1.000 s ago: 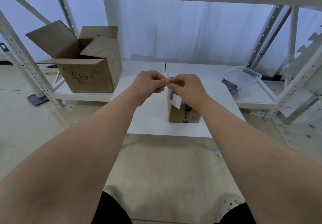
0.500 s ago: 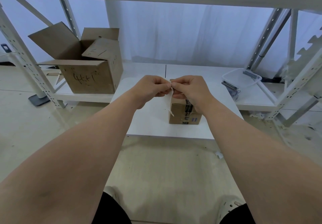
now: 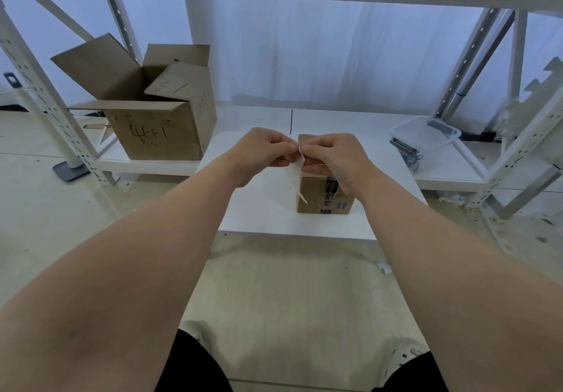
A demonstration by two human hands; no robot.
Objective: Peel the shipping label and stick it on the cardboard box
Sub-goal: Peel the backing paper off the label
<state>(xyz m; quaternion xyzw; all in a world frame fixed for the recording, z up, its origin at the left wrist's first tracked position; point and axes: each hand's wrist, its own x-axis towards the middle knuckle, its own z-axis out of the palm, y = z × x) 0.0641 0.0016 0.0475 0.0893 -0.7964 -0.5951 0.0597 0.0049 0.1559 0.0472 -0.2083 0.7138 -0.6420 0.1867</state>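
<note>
A small closed cardboard box (image 3: 313, 193) stands on the white table (image 3: 262, 215), with dark printed stickers on its near face. Above its top left corner both hands pinch a white shipping label (image 3: 296, 173) at its upper edge. My left hand (image 3: 263, 155) grips it from the left, my right hand (image 3: 332, 160) from the right, fingertips touching. The label hangs down edge-on in front of the box's left side, its lower corner pointing down. My right hand hides part of the box top.
A large open cardboard box (image 3: 158, 114) with handwriting sits on the low shelf at left. A clear plastic tray (image 3: 426, 134) with small items lies at right. White metal rack posts (image 3: 45, 102) stand on both sides, a shelf beam overhead.
The label has turned from flat under my right hand to hanging edge-on between both hands. The hands stay together above the box.
</note>
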